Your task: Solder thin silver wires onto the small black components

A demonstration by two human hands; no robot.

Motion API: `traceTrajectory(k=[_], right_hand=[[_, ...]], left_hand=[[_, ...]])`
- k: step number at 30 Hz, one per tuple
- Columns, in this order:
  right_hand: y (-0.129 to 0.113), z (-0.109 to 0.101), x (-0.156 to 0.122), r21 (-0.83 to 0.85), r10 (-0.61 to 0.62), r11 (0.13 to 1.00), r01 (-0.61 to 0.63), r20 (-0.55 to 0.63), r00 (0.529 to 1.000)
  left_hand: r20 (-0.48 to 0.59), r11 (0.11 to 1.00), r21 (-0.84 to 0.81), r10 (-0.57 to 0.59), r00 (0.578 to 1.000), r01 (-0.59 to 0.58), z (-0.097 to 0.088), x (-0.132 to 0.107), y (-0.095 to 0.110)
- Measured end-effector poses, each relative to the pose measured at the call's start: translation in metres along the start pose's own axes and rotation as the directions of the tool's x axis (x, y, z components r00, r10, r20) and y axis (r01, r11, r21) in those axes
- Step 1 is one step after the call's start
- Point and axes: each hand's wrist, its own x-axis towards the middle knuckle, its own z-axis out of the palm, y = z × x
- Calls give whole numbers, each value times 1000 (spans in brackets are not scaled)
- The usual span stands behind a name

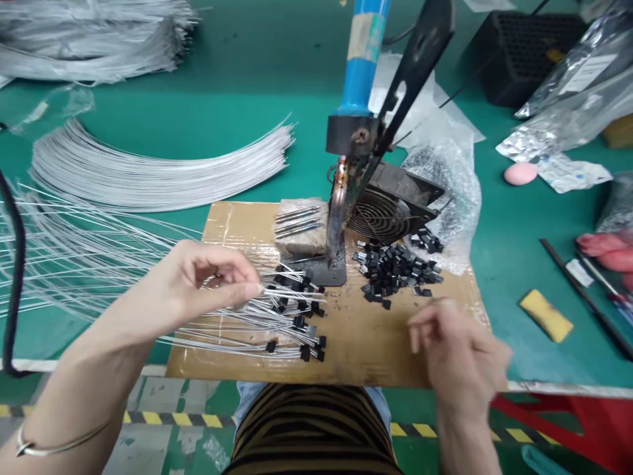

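Observation:
My left hand (pixel 217 280) is closed in a pinch on a white wire (pixel 291 293), whose end points right. Below and around it, several white wires with small black connectors (pixel 305 351) on their ends lie over the cardboard (pixel 366 356). My right hand (pixel 455 349) is over the cardboard's right side, slightly blurred, its fingers curled together. Whatever is between those fingers, if anything, cannot be made out. The nearest thing to it is a heap of loose black connectors (pixel 395 267). Behind the wires, a blue-handled soldering iron (pixel 360 79) is fixed upright with its tip end down.
Metal tips lie on a pale block (pixel 301 244) beside the iron's stand. A black fan (pixel 383 211) sits behind the connectors, against bubble wrap (pixel 450 191). A bundle of white wires (pixel 163 175) lies at left. At right are a yellow sponge (pixel 545 315) and a dark rod (pixel 583 297).

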Motion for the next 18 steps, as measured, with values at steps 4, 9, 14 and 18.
traceTrajectory(k=[4, 9, 14, 18], right_hand=[[-21, 25, -8, 51, -11, 999, -12, 423, 906], [-30, 40, -2, 100, 46, 986, -131, 598, 800], [-30, 45, -4, 148, 47, 972, -180, 631, 774], [-28, 47, -4, 166, 52, 968, -190, 605, 795]], left_hand=[[23, 998, -59, -6, 1000, 7, 24, -4, -5], [-1, 999, -38, 8, 1000, -8, 36, -7, -2], [-6, 999, -41, 8, 1000, -8, 38, -7, -1], [35, 999, -42, -10, 999, 11, 39, -9, -4]])
